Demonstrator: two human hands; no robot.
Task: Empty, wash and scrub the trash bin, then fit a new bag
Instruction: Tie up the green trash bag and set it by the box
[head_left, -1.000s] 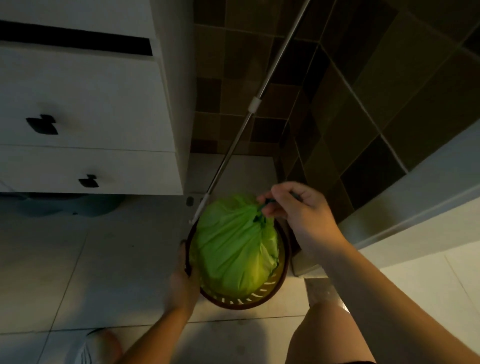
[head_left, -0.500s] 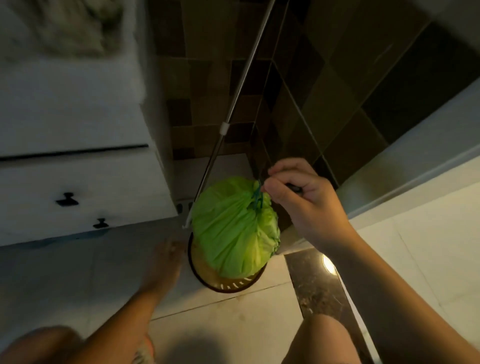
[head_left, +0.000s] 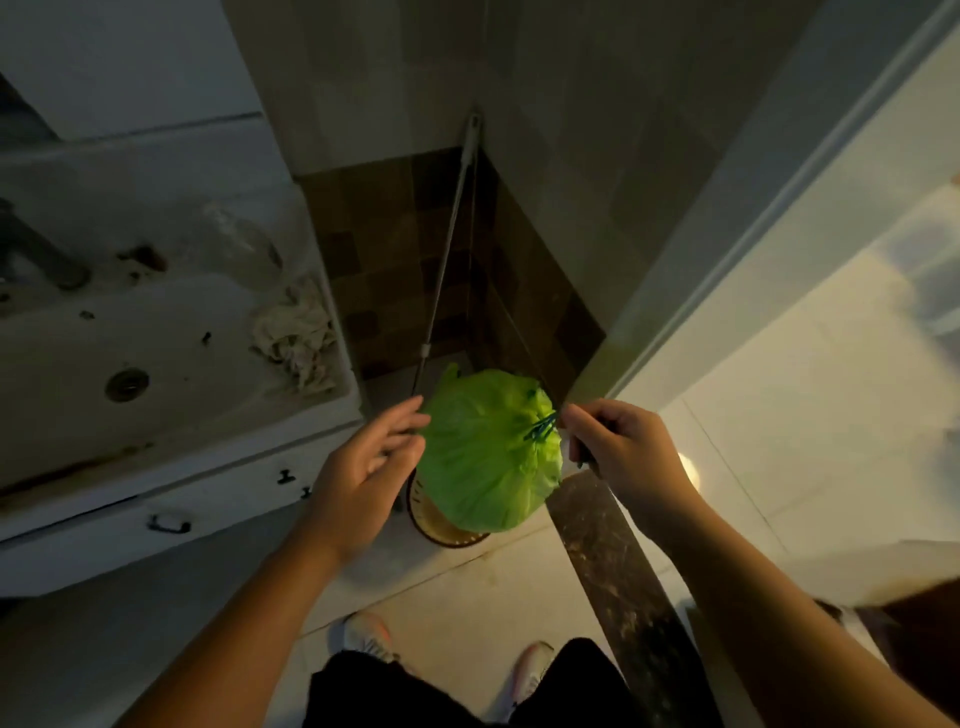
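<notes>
Tied green bag (head_left: 488, 457) above brown bin (head_left: 441, 525)

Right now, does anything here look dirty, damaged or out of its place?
Yes. The sink carries dark stains and specks, and a crumpled rag lies at its right edge. The green bag looks whole, with no spill visible on the floor.

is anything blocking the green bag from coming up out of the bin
Nothing visible does. The green bag is already mostly above the bin, hanging from its drawstring in the right hand. The open left hand is beside it, and the mop pole leans behind.
</notes>
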